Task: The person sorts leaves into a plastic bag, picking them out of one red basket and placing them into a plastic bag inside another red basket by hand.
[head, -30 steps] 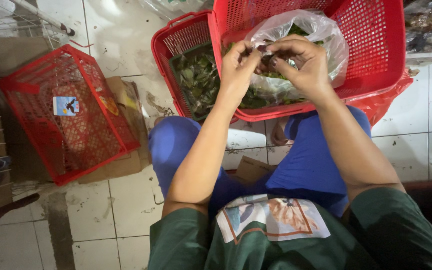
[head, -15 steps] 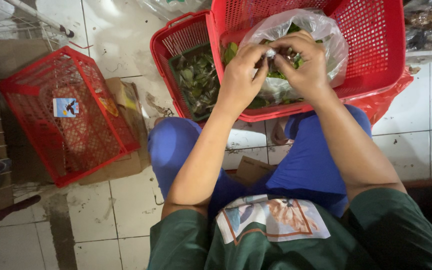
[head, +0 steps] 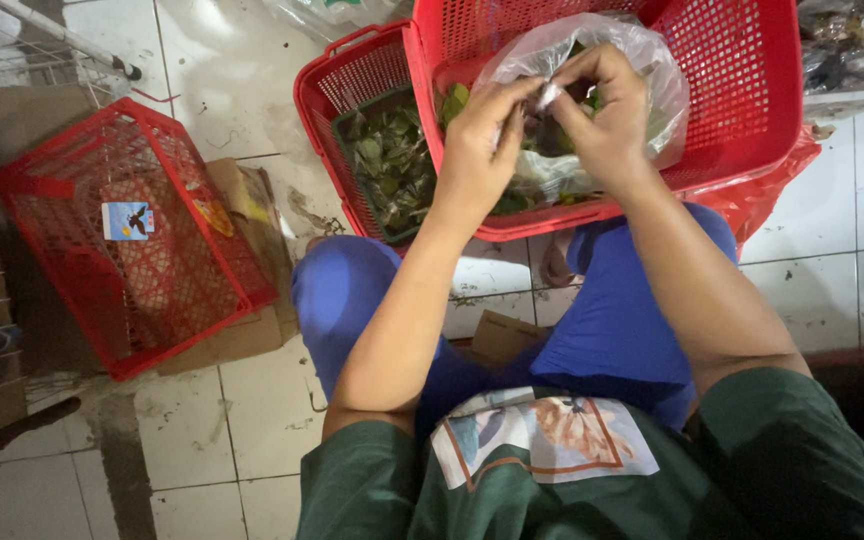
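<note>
At six o'clock, nearest the camera, sits a green shirt [head: 512, 490] with a printed panel; blue trousers [head: 612, 320] cover both knees just above it. The forearms rise toward twelve o'clock. The left hand [head: 477, 160] and right hand [head: 607, 115] meet over a clear plastic bag [head: 667, 85] of green leaves [head: 552, 140]. Both sets of fingertips are pinched nearly closed on the bag's pale gathered edge, fingers touching across it. The bag rests inside a large red basket [head: 742, 70] at one o'clock. Just beside it, at eleven o'clock, a smaller red basket [head: 342, 75] holds loose leaves. At nine o'clock, well apart, an overturned red basket [head: 132, 235] lies on cardboard [head: 247, 335].
</note>
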